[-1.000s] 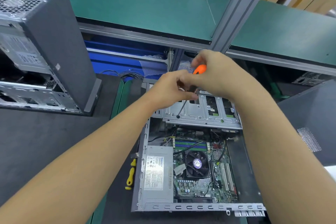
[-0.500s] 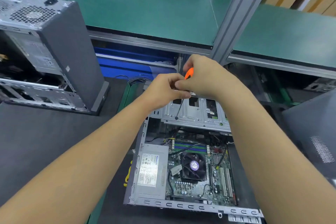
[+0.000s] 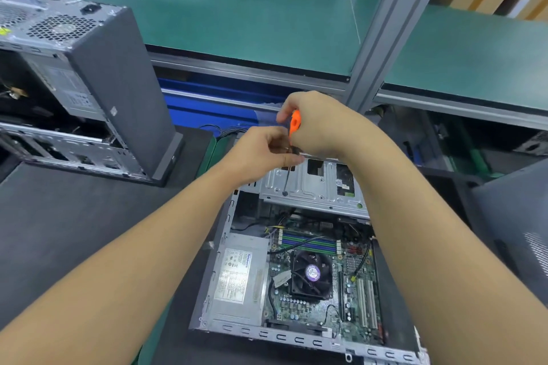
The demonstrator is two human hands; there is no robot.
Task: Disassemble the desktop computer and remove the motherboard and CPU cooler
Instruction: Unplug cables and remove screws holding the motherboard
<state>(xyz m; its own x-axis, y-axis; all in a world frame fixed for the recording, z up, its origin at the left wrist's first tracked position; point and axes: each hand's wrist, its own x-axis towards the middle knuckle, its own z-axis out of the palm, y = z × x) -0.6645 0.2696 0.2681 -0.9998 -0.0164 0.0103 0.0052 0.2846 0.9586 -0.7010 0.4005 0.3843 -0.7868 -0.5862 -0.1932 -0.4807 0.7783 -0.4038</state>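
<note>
We hold a screwdriver (image 3: 294, 124) with both hands. Our right hand (image 3: 323, 127) is curled round its orange handle at the top. Our left hand (image 3: 261, 154) pinches the thin metal rod just under the handle with thumb and fingers. The screwdriver stands nearly upright, and its tip touches the metal cage (image 3: 320, 187) at the far end of the open computer (image 3: 296, 339). The computer lies flat on a black mat (image 3: 74, 216). Inside it we see the motherboard (image 3: 308, 305) lying flat on the bottom. The cooler (image 3: 311, 271), a black fan with a purple sticker, sits on the middle of the motherboard. A grey power box (image 3: 240, 275) sits just left of the motherboard. Another computer (image 3: 118, 83) stands upright on the left, well apart from our hands. Behind is a green table (image 3: 237, 15), and a blue bin (image 3: 207, 104) sits under it
</note>
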